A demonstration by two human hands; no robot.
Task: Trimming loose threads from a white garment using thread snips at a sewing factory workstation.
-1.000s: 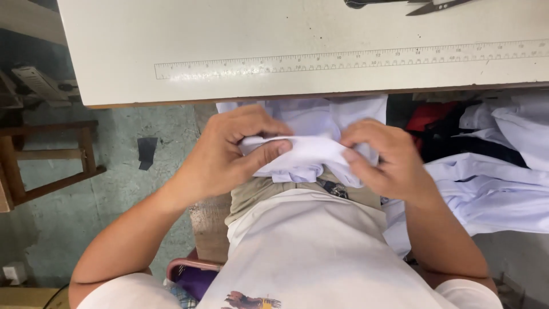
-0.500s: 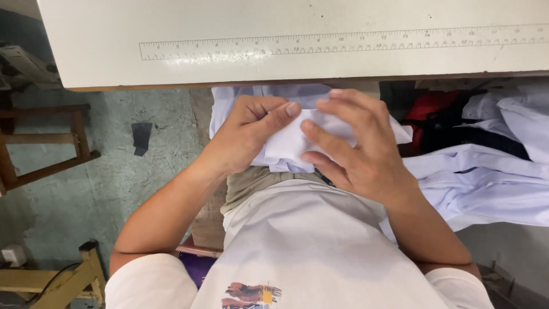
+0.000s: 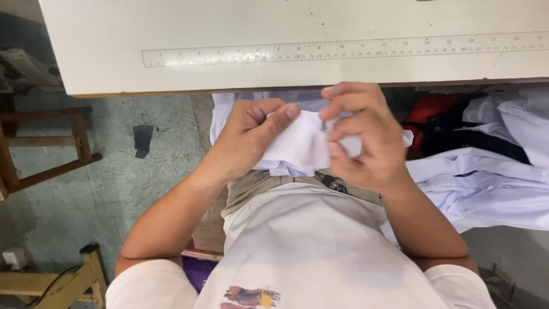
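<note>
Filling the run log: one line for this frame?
left hand: pinches white cloth | right hand: grips same cloth | place: lap, below table edge

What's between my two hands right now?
In the head view, a small folded piece of white cloth spans the gap, pinched by the left hand and the right hand, below the table edge.
</note>
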